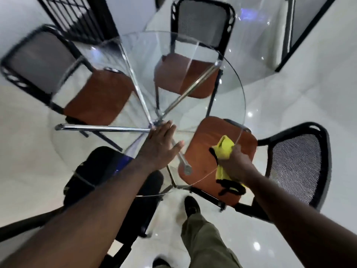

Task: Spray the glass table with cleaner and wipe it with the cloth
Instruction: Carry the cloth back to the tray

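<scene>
The cloth [224, 147] is partly covered by the right grip [234, 163]; its fingers are hidden. The far-left chair [48, 74] is motion-blurred, and the desk [244, 105] rim is lost there. The black chair [92, 171] is partly masked by the left forearm [100, 207]. Both forearms and a shoe [161, 263] are cut by the frame edge.
</scene>
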`<state>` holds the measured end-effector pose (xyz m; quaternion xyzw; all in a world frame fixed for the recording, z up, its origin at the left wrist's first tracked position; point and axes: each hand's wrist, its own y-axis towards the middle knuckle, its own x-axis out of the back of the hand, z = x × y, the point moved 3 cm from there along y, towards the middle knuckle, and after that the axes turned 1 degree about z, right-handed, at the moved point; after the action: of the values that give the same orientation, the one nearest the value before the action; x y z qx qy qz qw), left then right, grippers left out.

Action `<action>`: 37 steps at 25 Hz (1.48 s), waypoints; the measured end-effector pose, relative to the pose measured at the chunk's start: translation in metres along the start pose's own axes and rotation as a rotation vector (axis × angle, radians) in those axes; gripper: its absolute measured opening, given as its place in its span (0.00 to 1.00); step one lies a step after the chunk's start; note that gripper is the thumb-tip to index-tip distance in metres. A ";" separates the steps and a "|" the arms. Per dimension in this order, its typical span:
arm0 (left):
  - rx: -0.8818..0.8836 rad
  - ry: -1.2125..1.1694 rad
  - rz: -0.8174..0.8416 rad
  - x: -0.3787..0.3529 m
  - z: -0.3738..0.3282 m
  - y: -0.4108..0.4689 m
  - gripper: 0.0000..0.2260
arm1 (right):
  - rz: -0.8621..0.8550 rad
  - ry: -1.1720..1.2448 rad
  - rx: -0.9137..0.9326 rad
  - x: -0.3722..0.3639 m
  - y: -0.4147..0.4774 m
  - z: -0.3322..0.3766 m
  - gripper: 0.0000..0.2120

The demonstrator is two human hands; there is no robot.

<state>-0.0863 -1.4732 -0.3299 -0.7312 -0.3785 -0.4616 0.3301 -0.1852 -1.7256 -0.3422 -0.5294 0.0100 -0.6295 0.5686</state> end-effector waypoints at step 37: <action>1.361 0.086 -0.924 0.408 0.229 -1.039 0.27 | 0.565 -0.497 1.859 -0.468 -0.828 0.636 0.26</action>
<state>-0.7640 -0.6662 0.1043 -0.1231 -0.8253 -0.2481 0.4921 -0.4354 -0.7181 0.1397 0.0306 -0.4794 -0.1008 0.8713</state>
